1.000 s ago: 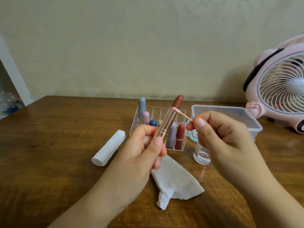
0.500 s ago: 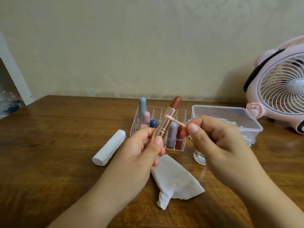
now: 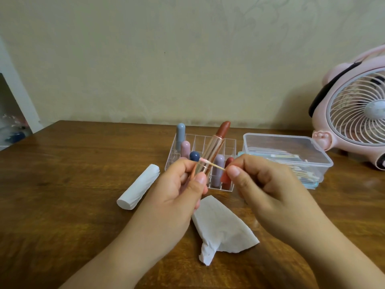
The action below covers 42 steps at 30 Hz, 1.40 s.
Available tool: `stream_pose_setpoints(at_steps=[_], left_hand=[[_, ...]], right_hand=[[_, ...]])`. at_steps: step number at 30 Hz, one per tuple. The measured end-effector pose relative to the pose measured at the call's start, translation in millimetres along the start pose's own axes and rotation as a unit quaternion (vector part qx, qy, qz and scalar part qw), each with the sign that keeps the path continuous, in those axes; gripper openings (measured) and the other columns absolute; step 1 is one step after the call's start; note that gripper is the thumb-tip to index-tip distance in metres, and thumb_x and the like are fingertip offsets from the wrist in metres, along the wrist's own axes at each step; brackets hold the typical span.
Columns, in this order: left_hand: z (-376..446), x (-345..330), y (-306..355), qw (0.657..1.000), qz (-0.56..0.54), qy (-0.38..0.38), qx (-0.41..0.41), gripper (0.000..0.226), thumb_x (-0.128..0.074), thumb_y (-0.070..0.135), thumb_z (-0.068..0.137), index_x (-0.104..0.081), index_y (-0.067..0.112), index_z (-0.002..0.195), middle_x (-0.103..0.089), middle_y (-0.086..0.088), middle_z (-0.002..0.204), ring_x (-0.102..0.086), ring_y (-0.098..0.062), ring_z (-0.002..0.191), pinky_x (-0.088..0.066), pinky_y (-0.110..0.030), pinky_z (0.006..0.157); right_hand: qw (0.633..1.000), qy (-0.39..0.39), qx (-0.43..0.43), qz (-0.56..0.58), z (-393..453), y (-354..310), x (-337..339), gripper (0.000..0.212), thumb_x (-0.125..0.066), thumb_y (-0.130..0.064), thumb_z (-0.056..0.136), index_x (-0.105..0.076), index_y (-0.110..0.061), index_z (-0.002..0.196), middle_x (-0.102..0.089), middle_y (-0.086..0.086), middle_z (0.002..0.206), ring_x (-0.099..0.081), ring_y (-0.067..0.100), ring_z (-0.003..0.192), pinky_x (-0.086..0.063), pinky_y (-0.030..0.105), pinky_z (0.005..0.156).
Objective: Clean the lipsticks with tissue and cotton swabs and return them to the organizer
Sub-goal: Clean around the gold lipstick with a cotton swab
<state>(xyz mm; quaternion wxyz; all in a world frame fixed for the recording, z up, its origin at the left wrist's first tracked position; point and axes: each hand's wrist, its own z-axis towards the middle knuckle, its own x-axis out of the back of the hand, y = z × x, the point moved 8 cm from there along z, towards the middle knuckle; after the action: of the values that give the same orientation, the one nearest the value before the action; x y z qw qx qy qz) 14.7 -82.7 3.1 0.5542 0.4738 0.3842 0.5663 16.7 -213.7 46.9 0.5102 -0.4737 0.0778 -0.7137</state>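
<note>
Rose-gold metal forms the barrel of the open lipstick (image 3: 210,157), which the left hand (image 3: 179,197) grips near its base, thumb across the front and fingers curled behind; the tube tilts up and to the right, its brown-red bullet fully extended at the top. The right hand (image 3: 268,188) pinches a cotton swab (image 3: 210,163) between thumb and forefinger, the stick lying nearly level with its pinkish tip touching the lower barrel of the tube, just above the left thumb. The two hands sit close together, each clamped on its own item, over a wooden table (image 3: 62,195). Directly behind them stands a clear acrylic organizer (image 3: 198,142), holding capped lipsticks: a tall grey-blue one (image 3: 180,135) at the back left, a pink one (image 3: 185,150), a dark blue one (image 3: 194,156), a mauve one (image 3: 217,170) and a red one (image 3: 227,174) at the front. A crumpled white tissue (image 3: 220,228) lies flat on the table beneath the hands. A white tissue roll (image 3: 138,186) lies on its side to the left of the organizer. A clear plastic box (image 3: 287,151) containing cotton swabs sits right of the organizer, and a pink desk fan (image 3: 358,113) stands at the far right edge.
</note>
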Motion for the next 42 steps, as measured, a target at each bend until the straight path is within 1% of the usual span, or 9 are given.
stream_pose_setpoints(at_steps=[5,7,11,15,19,25,31,34,42], left_hand=[[0,-1,0,1.000,0.023,-0.006,-0.004,0.034,-0.047,0.059,0.069,-0.060,0.035,0.088,-0.061,0.013,0.072,-0.052,0.001,0.062,-0.042,-0.026,0.065],[-1,-1,1,0.999,0.030,-0.008,-0.008,0.031,-0.048,0.063,0.077,-0.060,0.035,0.088,-0.061,0.014,0.073,-0.052,0.002,0.062,-0.042,-0.025,0.064],[-1,0,2,1.000,0.023,-0.002,-0.011,0.023,-0.051,0.057,0.080,-0.060,0.037,0.087,-0.063,0.015,0.073,-0.054,0.002,0.062,-0.041,-0.025,0.064],[-1,-1,3,1.000,0.008,0.001,-0.013,0.014,-0.051,0.051,0.087,-0.060,0.040,0.086,-0.062,0.015,0.072,-0.053,0.001,0.061,-0.042,-0.026,0.062],[0,0,-1,1.000,0.022,-0.003,-0.008,0.022,-0.048,0.057,0.068,-0.057,0.045,0.084,-0.062,0.012,0.073,-0.053,-0.001,0.062,-0.044,-0.028,0.067],[-2,0,3,0.999,0.038,-0.009,-0.018,0.019,-0.049,0.055,0.071,-0.057,0.045,0.085,-0.063,0.012,0.075,-0.054,0.001,0.063,-0.047,-0.027,0.065],[-1,-1,7,0.999,-0.031,0.001,-0.019,0.022,-0.054,0.041,0.081,-0.057,0.023,0.094,-0.062,0.006,0.073,-0.050,-0.005,0.054,-0.045,-0.021,0.052],[-1,-3,7,0.999,-0.052,-0.007,-0.016,0.014,-0.057,0.039,0.087,-0.057,0.026,0.093,-0.060,0.006,0.069,-0.045,-0.006,0.050,-0.040,-0.019,0.046],[-3,-3,4,0.998,-0.064,-0.015,0.026,0.028,-0.046,0.045,0.078,-0.058,0.025,0.094,-0.056,0.003,0.069,-0.042,-0.008,0.054,-0.040,-0.019,0.050]], right_hand=[[0.997,0.076,0.000,0.003,0,4,18,0.021,-0.046,-0.042,0.091,-0.059,-0.031,0.078,-0.053,-0.011,0.059,-0.047,0.007,0.049,-0.032,0.014,0.044],[0.997,0.079,-0.001,-0.008,0,4,18,0.020,-0.045,-0.038,0.090,-0.058,-0.030,0.078,-0.054,-0.010,0.062,-0.048,0.008,0.051,-0.034,0.014,0.044],[0.999,0.042,0.014,-0.025,0,0,7,0.020,-0.047,-0.036,0.091,-0.056,-0.032,0.074,-0.057,-0.004,0.068,-0.049,0.015,0.050,-0.032,0.014,0.044],[1.000,-0.007,0.009,-0.009,0,-1,-4,0.021,-0.046,-0.035,0.090,-0.057,-0.029,0.073,-0.055,-0.006,0.064,-0.048,0.007,0.049,-0.033,0.009,0.046],[0.999,0.037,-0.011,0.027,0,4,9,0.024,-0.046,-0.041,0.090,-0.059,-0.032,0.073,-0.053,-0.007,0.057,-0.045,0.011,0.046,-0.031,0.014,0.043],[0.997,0.059,-0.031,0.027,2,9,14,0.024,-0.042,-0.039,0.088,-0.060,-0.030,0.075,-0.049,-0.008,0.053,-0.044,0.008,0.046,-0.031,0.016,0.043],[0.999,-0.011,-0.034,0.030,1,7,-1,0.025,-0.044,-0.040,0.088,-0.060,-0.030,0.071,-0.052,-0.009,0.054,-0.046,0.008,0.048,-0.035,0.015,0.045],[0.998,-0.031,-0.039,0.035,1,6,-5,0.034,-0.040,-0.047,0.094,-0.059,-0.032,0.070,-0.051,-0.008,0.054,-0.045,0.007,0.047,-0.036,0.016,0.046],[0.997,0.054,-0.033,0.046,2,4,18,0.030,-0.042,-0.047,0.093,-0.061,-0.031,0.075,-0.052,-0.008,0.054,-0.047,0.007,0.047,-0.034,0.014,0.043]])
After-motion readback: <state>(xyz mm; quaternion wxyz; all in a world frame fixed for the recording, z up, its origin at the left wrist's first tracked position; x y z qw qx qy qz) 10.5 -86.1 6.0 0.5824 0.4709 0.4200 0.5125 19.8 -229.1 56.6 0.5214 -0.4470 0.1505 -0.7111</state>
